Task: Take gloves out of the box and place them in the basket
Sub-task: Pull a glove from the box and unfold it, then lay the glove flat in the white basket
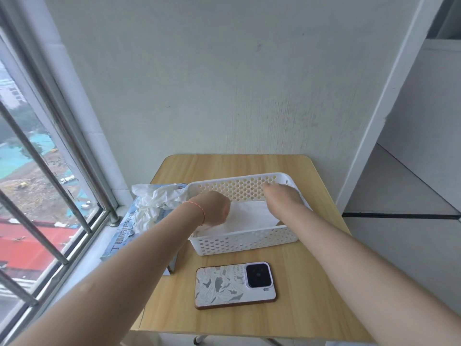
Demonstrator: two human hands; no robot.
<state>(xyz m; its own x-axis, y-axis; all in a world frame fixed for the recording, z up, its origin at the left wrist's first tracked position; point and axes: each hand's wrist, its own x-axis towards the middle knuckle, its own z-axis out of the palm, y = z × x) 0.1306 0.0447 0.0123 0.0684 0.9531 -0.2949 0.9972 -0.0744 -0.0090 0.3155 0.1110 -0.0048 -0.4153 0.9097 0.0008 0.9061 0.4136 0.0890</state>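
Observation:
A white perforated basket (245, 238) stands on the small wooden table, with white gloves (252, 217) lying flat inside it. Left of it, partly on the window sill, lies the blue glove box (123, 239) with a crumpled bunch of white gloves (156, 202) sticking out of its top. Both my hands reach into the basket. My left hand (215, 208) is curled at the basket's left end, down on the gloves. At the far right corner my right hand (283, 194) points downward, its fingers hidden behind the hand.
A phone (235, 284) in a white patterned case lies face down on the table (316, 283) in front of the basket. A barred window (42, 171) runs along the left. The wall stands just behind the table, and a white door frame (379, 116) is at right.

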